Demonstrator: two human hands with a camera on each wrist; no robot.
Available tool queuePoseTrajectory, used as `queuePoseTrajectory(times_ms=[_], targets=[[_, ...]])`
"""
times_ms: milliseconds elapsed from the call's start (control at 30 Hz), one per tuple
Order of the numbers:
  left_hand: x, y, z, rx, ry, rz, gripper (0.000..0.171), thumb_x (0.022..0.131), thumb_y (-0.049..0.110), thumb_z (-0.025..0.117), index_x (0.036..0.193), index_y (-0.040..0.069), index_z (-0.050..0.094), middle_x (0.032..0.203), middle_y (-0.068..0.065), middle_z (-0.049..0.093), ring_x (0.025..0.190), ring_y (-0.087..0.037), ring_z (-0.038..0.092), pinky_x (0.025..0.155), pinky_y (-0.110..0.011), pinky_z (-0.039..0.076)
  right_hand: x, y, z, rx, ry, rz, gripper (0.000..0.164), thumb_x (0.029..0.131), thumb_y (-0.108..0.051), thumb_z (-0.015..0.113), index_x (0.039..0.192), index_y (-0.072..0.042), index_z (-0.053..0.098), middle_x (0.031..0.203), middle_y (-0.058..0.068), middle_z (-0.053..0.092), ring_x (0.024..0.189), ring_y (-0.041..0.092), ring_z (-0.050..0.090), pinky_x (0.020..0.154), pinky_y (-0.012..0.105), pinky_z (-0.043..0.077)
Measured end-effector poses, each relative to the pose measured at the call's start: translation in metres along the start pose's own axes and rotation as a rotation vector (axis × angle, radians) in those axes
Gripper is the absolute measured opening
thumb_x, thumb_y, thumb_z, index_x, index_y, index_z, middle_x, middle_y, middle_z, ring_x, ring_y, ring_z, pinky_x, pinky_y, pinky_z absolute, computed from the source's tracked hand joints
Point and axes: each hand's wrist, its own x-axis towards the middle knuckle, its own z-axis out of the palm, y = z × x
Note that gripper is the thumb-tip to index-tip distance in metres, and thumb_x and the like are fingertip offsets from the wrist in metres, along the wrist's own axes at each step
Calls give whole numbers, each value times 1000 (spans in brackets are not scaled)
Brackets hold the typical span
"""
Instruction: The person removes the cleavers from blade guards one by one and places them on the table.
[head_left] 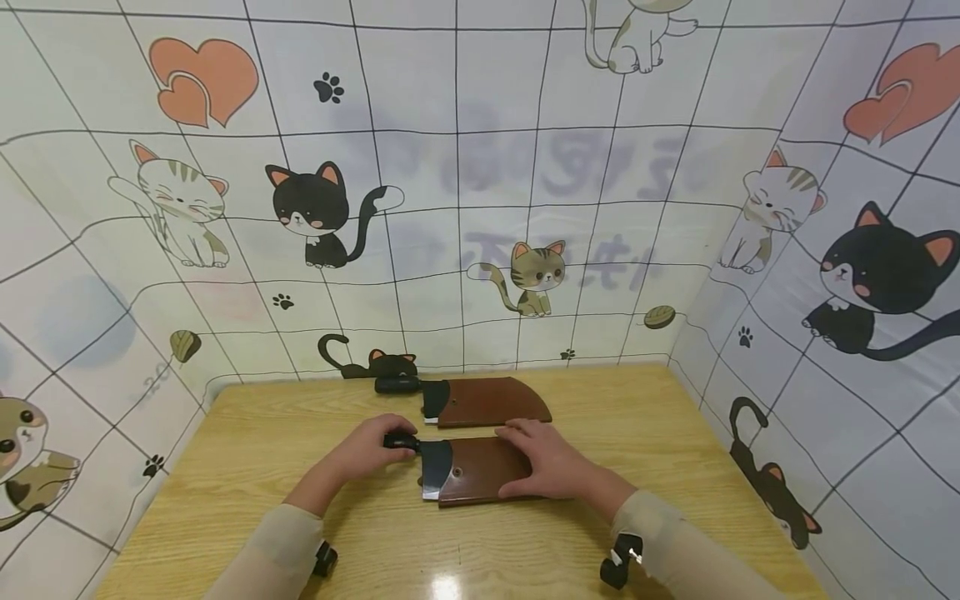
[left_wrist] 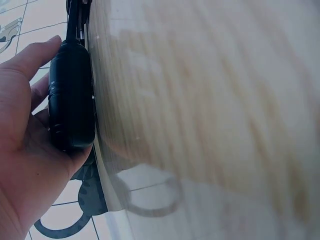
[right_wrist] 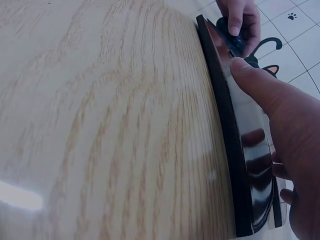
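Observation:
A cleaver in a brown leather sheath (head_left: 476, 472) lies flat on the wooden table in the head view, its black handle (head_left: 400, 442) to the left. My left hand (head_left: 365, 451) grips that handle; in the left wrist view the thumb and fingers are about the handle (left_wrist: 71, 97). With thumb at the near edge and fingers at the far edge, my right hand (head_left: 553, 464) holds the sheath's right part. A strip of bare blade shows below the sheath's dark band. In the right wrist view, the glossy sheath (right_wrist: 250, 122) is seen from its edge.
Just behind lies a second sheathed cleaver (head_left: 491, 402), its handle (head_left: 397, 385) also to the left, near the table's back edge. The wooden table (head_left: 247, 442) meets a white cloth backdrop (head_left: 420, 100) with cat drawings at the back and sides.

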Motion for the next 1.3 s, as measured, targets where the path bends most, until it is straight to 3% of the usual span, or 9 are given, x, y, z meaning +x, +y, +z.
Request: queuePoseTrajectory(times_ms=[233, 500, 1067, 1300], targets=[[0, -1, 2, 32, 4, 0, 30, 98, 24, 86, 124, 13, 77, 120, 0, 72, 114, -23, 66, 104, -54, 53, 3, -2, 6, -22, -45, 33, 109, 84, -77, 84, 166, -14, 51, 165, 10, 49, 153, 36, 46, 122, 58, 40], [0, 4, 3, 88, 12, 20, 27, 96, 19, 88, 120, 11, 77, 117, -2, 72, 110, -25, 67, 102, -55, 54, 4, -5, 11, -101, -119, 52, 126, 77, -93, 75, 172, -18, 41, 168, 4, 46, 155, 28, 43, 124, 51, 41], [1, 19, 4, 186, 18, -38, 26, 93, 20, 91, 114, 14, 77, 110, 2, 68, 104, -22, 66, 100, -54, 55, 8, -7, 16, -145, -31, -4, 118, 80, -87, 79, 166, -12, 49, 153, 2, 53, 140, 21, 50, 119, 46, 45], [3, 20, 3, 218, 35, -46, 24, 92, 23, 91, 111, 18, 78, 105, 6, 67, 100, -18, 65, 96, -50, 56, 7, -5, 11, -141, -18, -10, 119, 79, -87, 80, 166, -12, 49, 154, 1, 52, 140, 20, 48, 119, 46, 45]])
